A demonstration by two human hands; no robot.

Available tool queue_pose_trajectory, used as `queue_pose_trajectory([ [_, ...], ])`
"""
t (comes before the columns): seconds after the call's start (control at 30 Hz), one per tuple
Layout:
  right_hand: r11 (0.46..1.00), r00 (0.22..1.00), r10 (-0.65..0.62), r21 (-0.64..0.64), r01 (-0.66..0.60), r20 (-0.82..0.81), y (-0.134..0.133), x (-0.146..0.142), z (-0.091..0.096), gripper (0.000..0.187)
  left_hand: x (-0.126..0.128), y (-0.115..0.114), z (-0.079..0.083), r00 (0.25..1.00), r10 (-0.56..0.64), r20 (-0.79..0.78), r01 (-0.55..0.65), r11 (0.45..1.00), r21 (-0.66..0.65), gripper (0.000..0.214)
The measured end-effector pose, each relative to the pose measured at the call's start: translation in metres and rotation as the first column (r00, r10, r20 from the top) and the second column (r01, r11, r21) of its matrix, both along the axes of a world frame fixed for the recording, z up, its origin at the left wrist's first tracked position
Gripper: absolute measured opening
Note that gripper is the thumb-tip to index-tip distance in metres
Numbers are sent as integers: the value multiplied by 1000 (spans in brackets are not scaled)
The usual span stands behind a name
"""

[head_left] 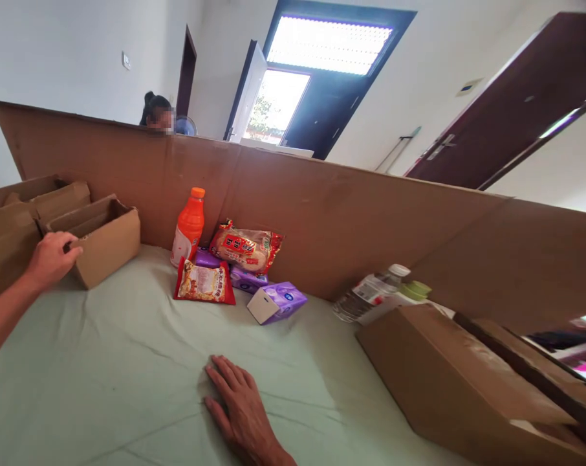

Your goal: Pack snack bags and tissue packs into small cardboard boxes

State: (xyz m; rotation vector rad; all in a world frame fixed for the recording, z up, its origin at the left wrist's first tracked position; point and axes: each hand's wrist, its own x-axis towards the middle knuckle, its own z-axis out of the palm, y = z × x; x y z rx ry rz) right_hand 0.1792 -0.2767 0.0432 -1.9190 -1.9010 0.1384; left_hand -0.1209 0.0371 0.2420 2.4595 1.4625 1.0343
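Note:
My left hand [52,259] grips the near rim of a small open cardboard box [106,243] at the left, fingers curled over its edge. Lying flat on the pale green cloth [103,375] is my right hand [239,404], fingers stretched out, holding nothing. Beyond it sits a cluster of goods: an orange drink bottle [189,226] standing upright, a red snack packet [204,283], a larger red packet [246,248] leaning on the cardboard wall, and purple tissue packs [278,301].
A tall cardboard wall [351,220] runs along the back. More open boxes [26,200] stand at far left. A closed cardboard box [458,382] lies at right, with clear bottles [370,294] behind it. A person's head [156,111] shows over the wall.

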Motion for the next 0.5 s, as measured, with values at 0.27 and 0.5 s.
queue_pose_trajectory([
  [0.27, 913, 660, -198, 109, 394, -725, -16, 18, 9, 57, -30, -148, -26, 793, -609, -19, 609, 790, 65, 16],
  [0.5, 915, 345, -148, 4, 404, -927, -50, -12, 46, 58, -5, -234, -45, 749, -658, 78, 650, 753, 101, 28],
])
